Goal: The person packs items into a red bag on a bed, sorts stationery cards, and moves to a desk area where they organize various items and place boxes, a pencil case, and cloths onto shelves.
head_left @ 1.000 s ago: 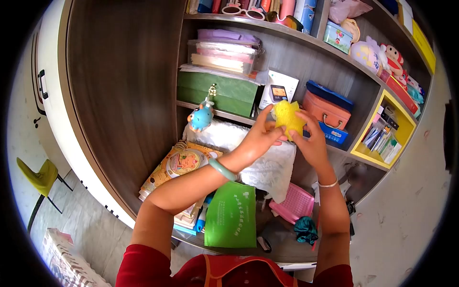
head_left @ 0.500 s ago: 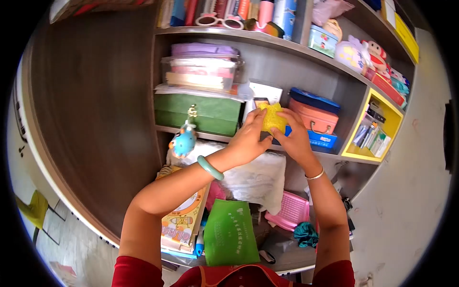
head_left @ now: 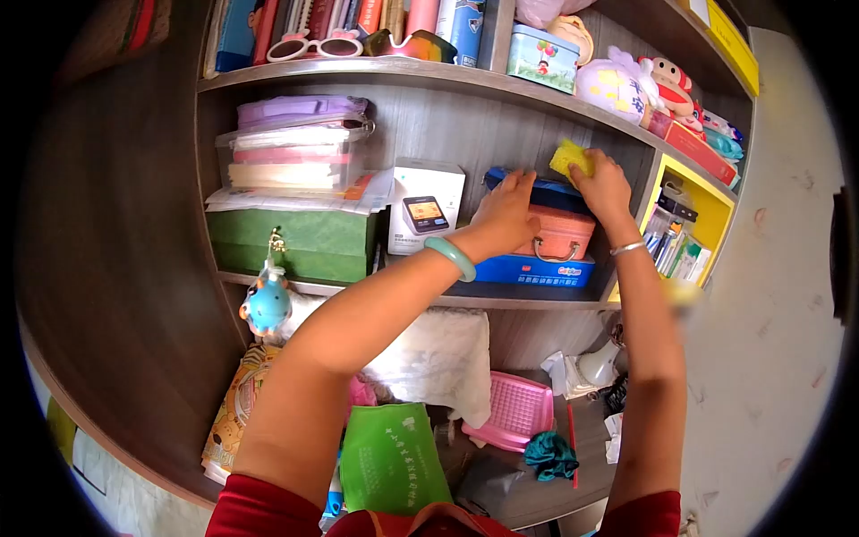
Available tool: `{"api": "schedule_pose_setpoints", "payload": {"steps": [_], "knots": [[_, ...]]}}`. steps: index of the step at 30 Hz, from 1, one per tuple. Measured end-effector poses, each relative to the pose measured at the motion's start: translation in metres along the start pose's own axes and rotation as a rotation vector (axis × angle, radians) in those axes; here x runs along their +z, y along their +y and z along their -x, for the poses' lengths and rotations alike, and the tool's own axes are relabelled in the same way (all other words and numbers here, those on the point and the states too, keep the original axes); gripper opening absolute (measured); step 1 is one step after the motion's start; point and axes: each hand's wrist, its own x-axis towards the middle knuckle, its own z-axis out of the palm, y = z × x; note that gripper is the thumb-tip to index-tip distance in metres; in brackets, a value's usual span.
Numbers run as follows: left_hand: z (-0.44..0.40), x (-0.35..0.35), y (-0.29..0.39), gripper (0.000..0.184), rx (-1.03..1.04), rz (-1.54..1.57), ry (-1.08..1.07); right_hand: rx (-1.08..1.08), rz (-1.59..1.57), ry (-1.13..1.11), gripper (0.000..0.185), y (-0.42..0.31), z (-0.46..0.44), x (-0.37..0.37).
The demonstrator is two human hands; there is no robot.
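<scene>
My right hand [head_left: 607,190] is closed around a yellow sponge [head_left: 569,160], holding it above the right end of the stacked cases. My left hand [head_left: 503,215] has its fingers stretched out at the left end of that stack, over a dark blue case [head_left: 559,196] and an orange case with a handle [head_left: 565,234]. Whether it presses on them I cannot tell. Under these two lies a flat blue box [head_left: 541,270]. A white box with a picture of a device [head_left: 426,208] stands just left of my left hand.
On the same shelf, a clear plastic box [head_left: 291,161] and papers rest on a green box [head_left: 291,243]. A blue charm [head_left: 267,306] hangs in front of it. Books, sunglasses and plush toys fill the shelf above. Below are a white cloth [head_left: 438,353], pink basket [head_left: 510,412] and green bag [head_left: 392,458].
My hands have separated. The right one has carried the sponge rightward and up, while the left has let go of it and reached the cases. The view has shifted right.
</scene>
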Motion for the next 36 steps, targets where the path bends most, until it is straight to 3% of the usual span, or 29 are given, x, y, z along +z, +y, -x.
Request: {"api": "schedule_pose_setpoints", "payload": {"steps": [1,3,7,11,13,14,16,19,22,24,25,28,36], "knots": [[-0.001,0.005,-0.002,0.07,-0.056,-0.053,-0.057,0.002,-0.007,0.001,0.039,0.008,-0.006,0.007],[0.002,0.017,-0.007,0.07,-0.052,-0.105,-0.09,-0.033,0.265,-0.075,0.036,0.019,-0.01,0.021],[0.012,0.029,-0.021,0.072,-0.062,-0.214,-0.193,-0.073,0.382,-0.159,0.034,0.029,-0.013,0.049],[0.015,0.03,-0.028,0.066,0.009,-0.258,-0.096,-0.083,0.376,-0.204,0.03,0.021,-0.005,0.042],[0.013,0.012,-0.028,0.064,0.089,-0.319,-0.046,-0.335,0.264,0.176,0.029,0.001,0.003,0.038],[0.008,0.0,-0.028,0.065,0.084,-0.359,-0.017,-0.336,0.262,0.167,0.029,-0.011,0.007,0.04],[0.002,-0.024,-0.032,0.065,0.023,-0.532,0.035,-0.522,-0.115,0.243,0.03,-0.041,0.014,0.045],[0.011,-0.045,-0.06,0.069,-0.109,-0.85,0.122,-0.475,-0.299,0.102,0.031,-0.083,0.022,0.072],[0.027,-0.052,-0.071,0.068,-0.256,-0.96,-0.019,-0.55,-0.434,0.137,0.031,-0.106,0.025,0.113],[0.033,-0.047,-0.075,0.064,-0.315,-0.995,-0.056,-0.453,-0.376,-0.111,0.032,-0.117,0.033,0.122],[0.037,-0.046,-0.075,0.064,-0.319,-1.002,-0.049,-0.434,-0.408,-0.068,0.035,-0.12,0.04,0.129],[0.051,-0.044,-0.063,0.058,-0.168,-1.099,0.029,-0.393,-0.407,0.019,0.035,-0.126,0.06,0.111],[0.087,-0.061,-0.034,0.063,-0.007,-1.126,0.049,-0.38,-0.473,0.093,0.035,-0.125,0.094,0.087]]}}
